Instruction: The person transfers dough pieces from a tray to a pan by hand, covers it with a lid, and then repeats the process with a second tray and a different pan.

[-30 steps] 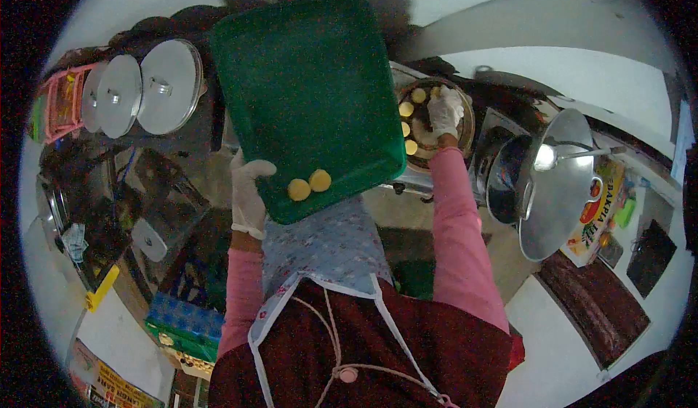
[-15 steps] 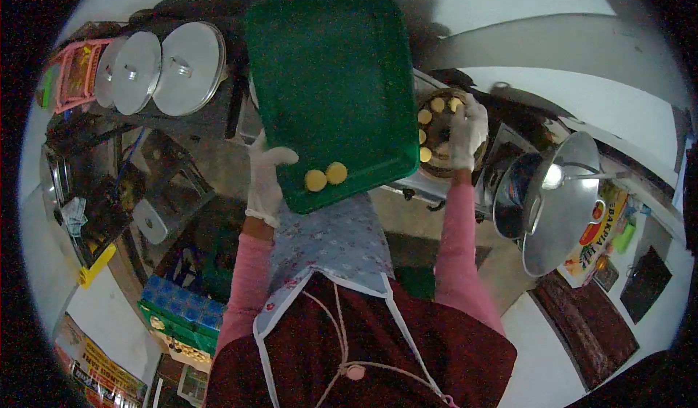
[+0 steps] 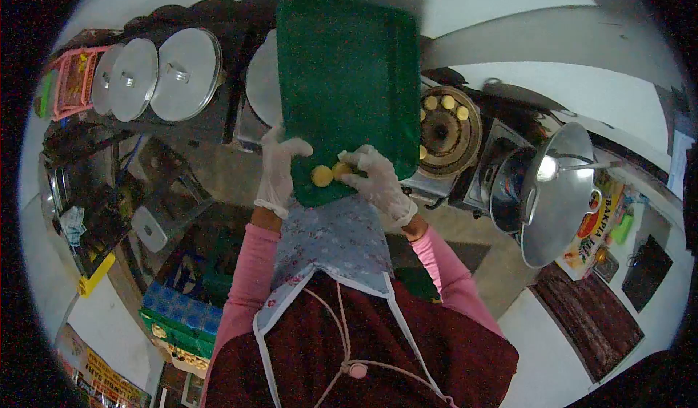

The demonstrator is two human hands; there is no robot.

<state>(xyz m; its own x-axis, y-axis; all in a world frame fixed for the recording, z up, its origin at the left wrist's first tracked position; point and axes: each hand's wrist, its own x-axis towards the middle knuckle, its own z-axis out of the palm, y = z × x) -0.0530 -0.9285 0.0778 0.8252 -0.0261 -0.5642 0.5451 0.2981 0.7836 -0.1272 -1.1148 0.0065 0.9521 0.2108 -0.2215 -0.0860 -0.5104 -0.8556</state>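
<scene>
My gloved left hand (image 3: 278,168) grips the left rim of a green plastic tray (image 3: 349,81), which is held out in front of my apron. Near the tray's close edge lies a small round pale-yellow pastry (image 3: 321,176). Beside it, a second pastry (image 3: 339,170) is between the fingertips of my gloved right hand (image 3: 379,181). Just right of the tray, a round pan (image 3: 469,135) sits on a stove, with several pastries (image 3: 462,112) along its upper and left side. The tray covers part of the pan's left edge.
Large metal lids (image 3: 187,74) stand along the counter at the left, beside a pink basket (image 3: 75,81). Another round lid (image 3: 263,81) is partly behind the tray. On the right are a big metal wok (image 3: 560,219) and a printed box (image 3: 585,248). A stool (image 3: 150,228) stands lower left.
My right hand has moved left from the pan to the pastries on the tray. The tray has shifted slightly right, uncovering a lid behind it. The pan's upper right now shows an added pastry.
</scene>
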